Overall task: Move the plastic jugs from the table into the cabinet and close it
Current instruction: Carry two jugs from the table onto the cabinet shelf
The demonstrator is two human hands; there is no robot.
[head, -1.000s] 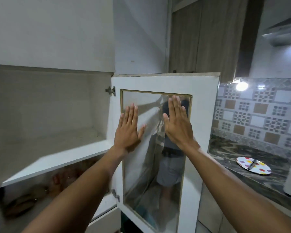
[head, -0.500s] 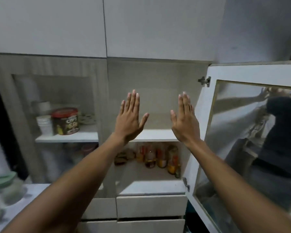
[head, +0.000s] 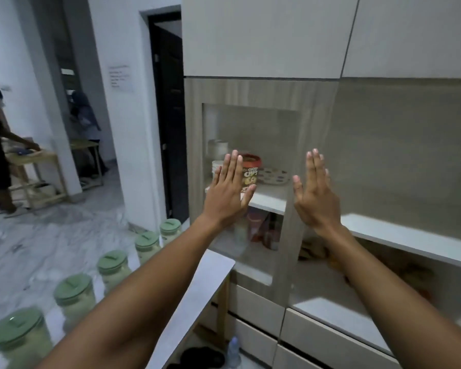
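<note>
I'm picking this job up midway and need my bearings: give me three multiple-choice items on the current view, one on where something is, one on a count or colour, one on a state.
1. Where do the plastic jugs stand?
A. on the table at the left
B. on the open cabinet shelf
C. on the floor by the doorway

2. What colour are the jug lids?
A. red
B. green
C. white

3. How are the two hands?
A. each holding a jug
B. one on a drawer handle
C. open, flat and empty

Answers:
1. A: the row stands on the table, left of the cabinet.
2. B: each lid is pale green.
3. C: the left hand and right hand are raised with fingers spread, holding nothing.
</note>
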